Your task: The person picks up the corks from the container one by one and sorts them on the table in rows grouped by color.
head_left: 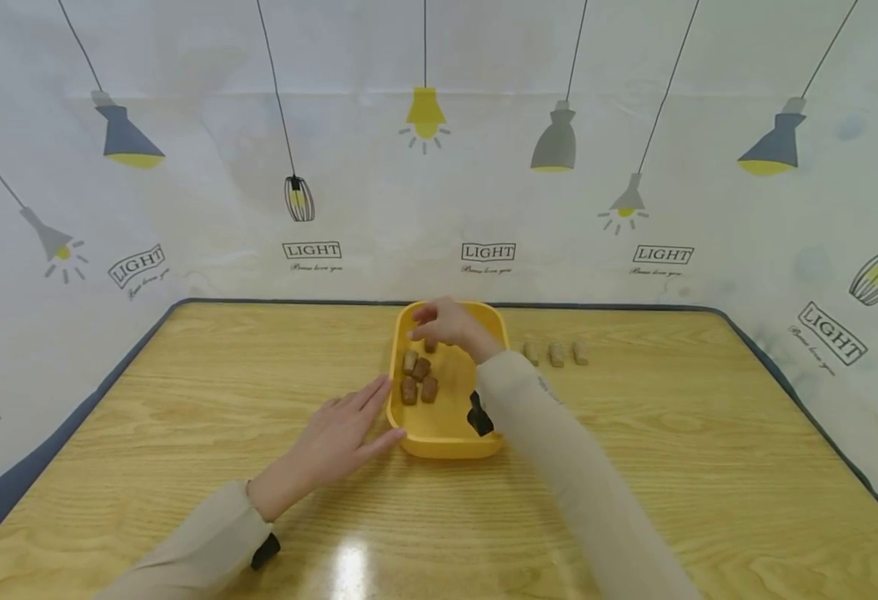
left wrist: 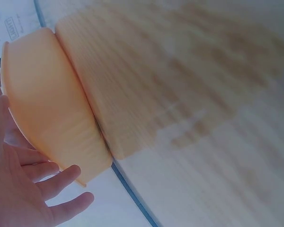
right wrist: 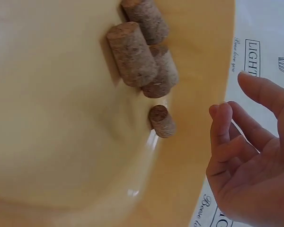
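A yellow tray [head_left: 454, 448] stands near the back of the table, with several brown corks [head_left: 428, 390] lying along its left side. My left hand [head_left: 341, 433] rests against the tray's left wall, fingers extended and thumb near the front corner. Above the tray's far end hovers my right hand [head_left: 446, 323], its fingers loosely bent. In the right wrist view, a gap shows between thumb and fingertips and nothing is between them. A small cork [right wrist: 162, 121] lies below that hand, apart from it, close to the tray wall.
Three lighter corks [head_left: 556, 354] stand in a row on the wooden table [head_left: 709, 433], right of the tray. Behind the table's back edge hangs a white cloth [head_left: 378, 208] printed with lamps.
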Motion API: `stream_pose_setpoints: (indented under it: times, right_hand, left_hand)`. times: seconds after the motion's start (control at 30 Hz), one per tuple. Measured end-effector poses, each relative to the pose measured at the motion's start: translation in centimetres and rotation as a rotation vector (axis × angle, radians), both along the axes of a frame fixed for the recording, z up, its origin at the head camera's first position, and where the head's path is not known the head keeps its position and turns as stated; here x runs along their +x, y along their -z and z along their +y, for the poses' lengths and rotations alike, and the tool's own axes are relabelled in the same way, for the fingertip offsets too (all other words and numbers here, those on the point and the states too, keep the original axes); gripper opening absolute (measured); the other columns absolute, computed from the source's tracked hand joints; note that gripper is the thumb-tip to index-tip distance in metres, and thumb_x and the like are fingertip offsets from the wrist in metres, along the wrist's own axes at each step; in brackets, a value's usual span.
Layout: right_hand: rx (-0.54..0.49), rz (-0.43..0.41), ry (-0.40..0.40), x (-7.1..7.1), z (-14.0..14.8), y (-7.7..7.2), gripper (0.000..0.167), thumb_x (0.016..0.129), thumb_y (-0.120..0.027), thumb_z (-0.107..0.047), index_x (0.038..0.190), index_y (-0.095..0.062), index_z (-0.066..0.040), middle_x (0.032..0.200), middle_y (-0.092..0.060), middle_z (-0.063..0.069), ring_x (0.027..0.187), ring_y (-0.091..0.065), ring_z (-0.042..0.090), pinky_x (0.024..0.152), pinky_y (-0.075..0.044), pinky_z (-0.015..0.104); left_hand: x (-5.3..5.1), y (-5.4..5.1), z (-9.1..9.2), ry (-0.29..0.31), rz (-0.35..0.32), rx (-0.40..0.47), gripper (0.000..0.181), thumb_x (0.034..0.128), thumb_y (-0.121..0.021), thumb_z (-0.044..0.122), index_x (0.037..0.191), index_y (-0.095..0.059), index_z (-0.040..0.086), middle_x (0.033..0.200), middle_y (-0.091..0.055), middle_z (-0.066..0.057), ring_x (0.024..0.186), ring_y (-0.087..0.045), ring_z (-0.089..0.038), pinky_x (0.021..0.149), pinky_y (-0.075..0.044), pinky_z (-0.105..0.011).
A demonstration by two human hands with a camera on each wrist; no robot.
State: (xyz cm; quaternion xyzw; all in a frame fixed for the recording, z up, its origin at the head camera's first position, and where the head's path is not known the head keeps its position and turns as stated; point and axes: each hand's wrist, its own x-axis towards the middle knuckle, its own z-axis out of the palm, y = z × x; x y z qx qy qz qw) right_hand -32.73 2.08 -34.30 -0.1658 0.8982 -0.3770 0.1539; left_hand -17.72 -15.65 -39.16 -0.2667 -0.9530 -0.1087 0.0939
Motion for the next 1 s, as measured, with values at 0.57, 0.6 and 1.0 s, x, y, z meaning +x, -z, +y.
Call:
stream_pose_setpoints:
  times: [0.57, 0.6, 1.0]
  right_hand:
    - [0.069, -0.068, -0.044, 0.2, -0.2, 2.9, 0.038, 0.08, -0.064, -0.017, 0.115, -0.057, -0.005, 0.108, -0.056, 0.006, 0.092, -0.051, 0.019, 0.081, -0.042, 0.033]
    - [0.068, -0.064, -0.045, 0.2, -0.2, 3.0, 0.038, 0.08, -0.064, -0.017, 0.115, -0.057, -0.004, 0.108, -0.056, 0.007, 0.092, -0.051, 0.019, 0.081, -0.042, 0.033]
    - [0.134, 0.042, -0.153, -0.2, -0.7, 4.3, 0.044, 0.078, -0.068, -0.02, 0.116, -0.056, -0.003, 0.108, -0.058, 0.006, 0.093, -0.052, 0.016, 0.087, -0.039, 0.029]
  left_hand:
    - [0.0, 0.0, 0.0, -0.004, 0.003, -0.006, 0.071, 0.0882, -0.038, 0.054, 0.137, -0.03, 0.002, 0.138, -0.031, -0.011, 0.113, -0.044, -0.031, 0.086, -0.036, -0.051]
    - [0.0, 0.0, 0.0, -0.003, 0.003, -0.007, 0.072, 0.0882, -0.037, 0.054, 0.137, -0.03, 0.002, 0.138, -0.031, -0.011, 0.113, -0.044, -0.031, 0.086, -0.036, -0.051]
    - [0.0, 0.0, 0.1, -0.005, -0.003, -0.008, 0.072, 0.0882, -0.037, 0.055, 0.137, -0.029, 0.002, 0.139, -0.03, -0.011, 0.113, -0.044, -0.03, 0.086, -0.036, -0.051]
